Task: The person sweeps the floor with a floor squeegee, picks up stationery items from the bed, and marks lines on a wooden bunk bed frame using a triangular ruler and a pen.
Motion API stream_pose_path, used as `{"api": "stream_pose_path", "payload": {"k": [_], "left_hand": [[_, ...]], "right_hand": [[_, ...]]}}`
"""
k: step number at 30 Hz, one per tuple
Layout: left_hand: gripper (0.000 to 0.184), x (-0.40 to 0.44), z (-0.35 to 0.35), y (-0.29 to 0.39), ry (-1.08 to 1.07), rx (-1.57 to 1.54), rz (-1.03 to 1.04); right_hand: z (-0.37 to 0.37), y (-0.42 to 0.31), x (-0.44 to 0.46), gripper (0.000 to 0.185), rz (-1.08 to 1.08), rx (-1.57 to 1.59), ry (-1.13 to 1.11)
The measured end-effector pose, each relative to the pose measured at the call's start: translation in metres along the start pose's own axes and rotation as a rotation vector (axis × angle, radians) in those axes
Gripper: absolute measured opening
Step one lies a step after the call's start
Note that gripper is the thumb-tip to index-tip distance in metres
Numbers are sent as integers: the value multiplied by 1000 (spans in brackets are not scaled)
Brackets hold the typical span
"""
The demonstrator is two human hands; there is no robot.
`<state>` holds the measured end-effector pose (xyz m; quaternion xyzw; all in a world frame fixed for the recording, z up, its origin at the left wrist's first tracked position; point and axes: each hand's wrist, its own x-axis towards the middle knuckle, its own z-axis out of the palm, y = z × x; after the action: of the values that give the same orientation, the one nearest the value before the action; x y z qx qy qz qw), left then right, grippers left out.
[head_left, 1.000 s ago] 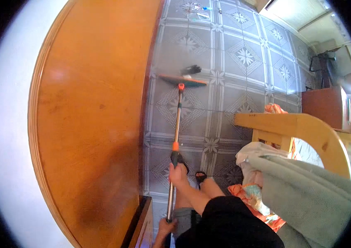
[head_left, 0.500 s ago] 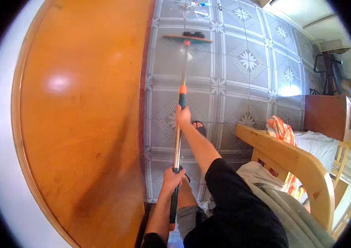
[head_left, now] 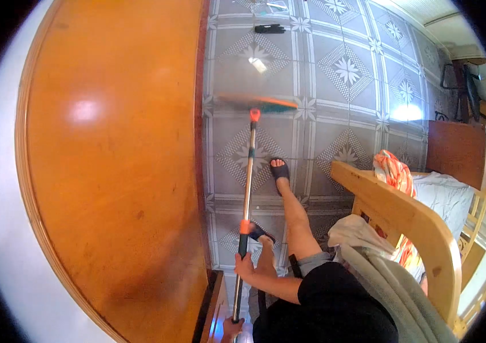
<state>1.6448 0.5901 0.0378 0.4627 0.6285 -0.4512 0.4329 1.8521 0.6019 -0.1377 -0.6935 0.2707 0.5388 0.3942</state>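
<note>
With both hands I hold a long-handled push broom (head_left: 249,188), its metal pole running up from near my body. My right hand (head_left: 244,266) is wrapped round the dark green grip below the orange collar. Lower on the pole, at the bottom of the view, my left hand (head_left: 232,328) is closed round it and partly cut off. The wide orange and green broom head (head_left: 274,105) is on the tiled floor (head_left: 326,123), its left part blurred by motion. Beyond it lies a black, glove-like item (head_left: 270,28), apart from the head.
Clear plastic litter (head_left: 269,8) lies at the far end of the floor. An orange-brown wooden panel (head_left: 111,143) borders the left. To the right are a wooden bed frame (head_left: 394,200) with draped cloths (head_left: 394,171), a brown cabinet (head_left: 454,151) and a dark chair (head_left: 471,91). My sandalled foot (head_left: 279,170) stands near the pole.
The broom has been drawn towards me, its head moving away from the black item. Both hands have come back nearer my body with the pole, and my right forearm is lower.
</note>
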Motion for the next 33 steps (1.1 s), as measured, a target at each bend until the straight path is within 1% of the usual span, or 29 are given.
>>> {"api": "stream_pose_path", "payload": {"k": [1, 3, 4, 6, 7, 8, 10, 11, 12, 13, 14, 16, 17, 18, 19, 21, 23, 25, 27, 29, 30, 31, 32, 33], "left_hand": [[36, 2, 3, -30, 3, -3, 1], [27, 16, 3, -74, -47, -1185, -720], [27, 14, 2, -79, -49, -1186, -716], [28, 4, 3, -86, -98, -267, -17], [29, 1, 6, -83, 21, -148, 102], [29, 8, 7, -84, 18, -150, 100], [28, 29, 11, -74, 34, 21, 257], [36, 20, 5, -46, -5, 3, 77], [36, 25, 3, -21, -13, -4, 79], [36, 28, 1, -4, 0, -4, 143], [35, 31, -1, 19, 17, -7, 208], [35, 26, -13, 90, 8, -17, 256], [35, 30, -16, 122, 58, 49, 285], [34, 34, -17, 150, 108, 115, 311], [34, 37, -19, 177, 102, 115, 312], [33, 43, -26, 230, 11, -32, 336], [33, 53, -26, 275, -8, -58, 353], [32, 51, -31, 329, -20, -113, 403], [33, 31, -41, 408, -17, -156, 475], [34, 27, -46, 477, -51, -182, 559], [35, 29, -47, 502, -82, -193, 612], [35, 20, -50, 524, -81, -189, 613], [34, 6, -52, 541, -98, -227, 591], [34, -4, -54, 551, -114, -267, 568]], "right_hand": [[3, 6, -14, 43, -3, -1, -3], [7, 17, -34, 40, 118, 88, -43], [13, 31, -35, 39, 158, 118, -55], [18, 43, -28, 41, 166, 58, -70], [16, 43, -28, 42, 112, 52, -53], [13, 35, -26, 42, 114, 49, -51], [5, 13, -15, 42, 104, 73, -40], [1, 2, -4, 42, 99, 66, -31], [-2, -7, 8, 39, 28, 85, -6], [-6, -19, 17, 37, -39, 103, 14], [-12, -43, 26, 42, -90, 111, 36], [-20, -75, 72, 45, -143, 58, 31], [-24, -82, 107, 43, -141, -5, 4], [-36, -126, 99, 44, -89, 24, 69], [-48, -177, 86, 46, -37, 56, 134], [-56, -201, 136, 51, -133, -104, 230], [-71, -242, 157, 57, -239, -100, 248], [-88, -299, 169, 57, -301, -163, 328], [-116, -374, 170, 56, -249, -102, 226], [-130, -414, 234, 54, -464, -130, 432], [-144, -449, 232, 53, -445, -95, 422], [-155, -474, 223, 52, -427, -62, 410], [-162, -488, 207, 52, -428, -62, 408], [-169, -497, 198, 51, -391, -33, 357]]}}
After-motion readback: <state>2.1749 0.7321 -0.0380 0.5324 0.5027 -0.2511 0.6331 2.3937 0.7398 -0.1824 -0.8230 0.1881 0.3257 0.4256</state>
